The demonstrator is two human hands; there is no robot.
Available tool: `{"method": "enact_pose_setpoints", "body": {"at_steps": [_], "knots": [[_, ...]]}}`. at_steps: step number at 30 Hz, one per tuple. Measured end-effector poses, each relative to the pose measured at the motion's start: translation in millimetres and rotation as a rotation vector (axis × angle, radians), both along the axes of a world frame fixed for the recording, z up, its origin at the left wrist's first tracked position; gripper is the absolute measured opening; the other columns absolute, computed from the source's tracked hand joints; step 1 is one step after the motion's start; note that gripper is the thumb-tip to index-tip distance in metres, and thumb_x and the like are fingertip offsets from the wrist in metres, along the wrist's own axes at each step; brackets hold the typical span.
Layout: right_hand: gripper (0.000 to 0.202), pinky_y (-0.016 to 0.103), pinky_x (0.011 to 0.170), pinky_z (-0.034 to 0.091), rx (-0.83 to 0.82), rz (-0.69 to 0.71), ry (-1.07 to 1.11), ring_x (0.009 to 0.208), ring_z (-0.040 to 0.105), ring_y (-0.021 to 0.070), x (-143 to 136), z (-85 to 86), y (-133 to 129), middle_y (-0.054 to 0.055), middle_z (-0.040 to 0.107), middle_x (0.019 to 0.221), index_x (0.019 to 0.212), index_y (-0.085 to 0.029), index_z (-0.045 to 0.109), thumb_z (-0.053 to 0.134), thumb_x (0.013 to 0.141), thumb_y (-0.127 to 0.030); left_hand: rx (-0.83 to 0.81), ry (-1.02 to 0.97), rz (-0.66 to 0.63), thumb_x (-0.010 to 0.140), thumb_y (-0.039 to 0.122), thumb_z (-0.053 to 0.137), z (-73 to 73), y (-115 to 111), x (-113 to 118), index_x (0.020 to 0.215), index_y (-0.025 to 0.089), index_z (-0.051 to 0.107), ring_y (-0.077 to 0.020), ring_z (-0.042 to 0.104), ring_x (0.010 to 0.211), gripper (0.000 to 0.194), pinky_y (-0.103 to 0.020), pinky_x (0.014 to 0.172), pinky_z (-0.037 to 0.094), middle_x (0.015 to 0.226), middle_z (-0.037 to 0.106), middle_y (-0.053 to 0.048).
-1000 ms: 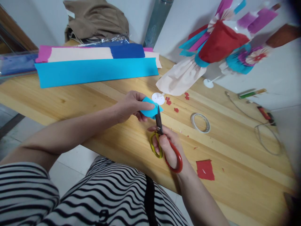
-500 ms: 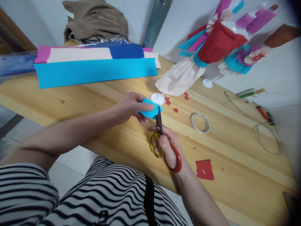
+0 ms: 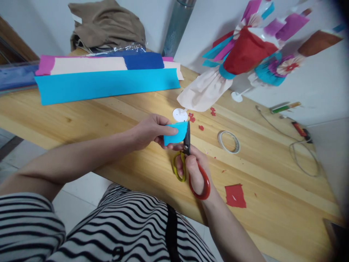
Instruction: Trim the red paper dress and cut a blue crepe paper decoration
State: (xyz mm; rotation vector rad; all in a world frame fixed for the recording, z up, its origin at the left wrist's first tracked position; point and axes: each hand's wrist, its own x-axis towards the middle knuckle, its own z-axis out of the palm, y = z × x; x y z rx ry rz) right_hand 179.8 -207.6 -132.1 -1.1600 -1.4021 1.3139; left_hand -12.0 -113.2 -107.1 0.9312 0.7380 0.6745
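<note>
Between the thumb and fingers of my left hand [image 3: 152, 131] is a small piece of blue paper [image 3: 176, 134], held above the table. My right hand [image 3: 196, 171] is closed round the handles of a pair of scissors [image 3: 186, 147], one loop yellow and the other red. The dark blades point away from me and lie against the right edge of the blue paper. Just beyond the paper is the white round base [image 3: 180, 115] of a doll-like figure in a paper dress [image 3: 231, 65], and small red paper flowers [image 3: 201, 128] lie near it.
Blue, pink and white paper strips [image 3: 109, 85] lie at the back left, before a brown cloth [image 3: 109, 25] and a bottle [image 3: 178, 27]. To the right are a tape roll [image 3: 229, 142], a red paper piece [image 3: 235, 195], a cable [image 3: 297, 156] and a second dressed figure [image 3: 280, 69].
My left hand has turned the blue paper so its flat side shows more and its right edge meets the blades. The view has shifted slightly.
</note>
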Motion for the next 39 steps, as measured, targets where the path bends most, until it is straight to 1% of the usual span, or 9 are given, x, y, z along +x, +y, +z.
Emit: {"method": "enact_pose_setpoints", "body": {"at_steps": [4,10,21,31,33,39], "knots": [[0.057,0.025,0.042,0.036,-0.009,0.02,0.0,0.043,0.044,0.0102,-0.5,1.1,1.0,-0.007,0.052,0.059,0.109,-0.021,0.069,0.059,0.097,-0.076,-0.02,0.044,-0.031,0.057,0.039,0.093,3.3,-1.8,-0.3,0.068,0.01,0.072,-0.0138,0.068,0.056,0.037,-0.022,0.051,0.053,0.069,0.076,-0.01],[0.056,0.025,0.042,0.036,-0.011,0.025,-0.007,0.043,0.042,0.0104,0.1,2.5,0.7,-0.007,0.051,0.057,0.11,-0.021,0.067,0.058,0.098,-0.074,-0.028,0.088,-0.041,0.057,0.039,0.094,6.5,-3.7,-1.3,0.068,0.01,0.071,-0.0145,0.07,0.061,0.038,-0.021,0.055,0.056,0.072,0.077,-0.011],[0.058,0.027,0.042,0.034,-0.024,0.018,-0.028,0.041,0.042,0.0122,0.1,3.8,-0.1,-0.007,0.049,0.055,0.109,-0.021,0.069,0.056,0.097,-0.077,-0.026,0.069,-0.04,0.058,0.039,0.095,5.5,-3.7,-1.3,0.068,0.009,0.072,-0.0134,0.069,0.059,0.039,-0.02,0.055,0.055,0.07,0.076,-0.011],[0.06,0.026,0.037,0.033,-0.045,-0.009,-0.013,0.036,0.038,0.012,-2.7,7.3,0.2,-0.008,0.048,0.046,0.107,-0.021,0.067,0.057,0.096,-0.079,-0.011,0.071,-0.012,0.056,0.036,0.095,8.7,-3.3,-0.9,0.062,0.01,0.069,-0.011,0.065,0.055,0.037,-0.02,0.052,0.054,0.063,0.071,-0.005],[0.06,0.025,0.036,0.032,-0.058,-0.02,-0.014,0.036,0.038,0.0121,-2.9,6.0,-0.7,-0.008,0.047,0.046,0.108,-0.021,0.067,0.057,0.095,-0.079,0.013,0.077,-0.017,0.058,0.034,0.095,9.3,-3.1,-2.4,0.064,0.01,0.07,-0.0104,0.064,0.056,0.035,-0.019,0.053,0.053,0.064,0.071,-0.005],[0.06,0.026,0.037,0.032,-0.074,-0.04,-0.017,0.036,0.039,0.0116,-3.4,2.5,0.4,-0.009,0.047,0.048,0.107,-0.021,0.067,0.059,0.094,-0.079,0.103,0.095,-0.016,0.072,0.027,0.085,11.1,0.8,-9.6,0.068,0.011,0.071,-0.0089,0.064,0.057,0.022,-0.017,0.056,0.054,0.064,0.07,-0.002]]}}
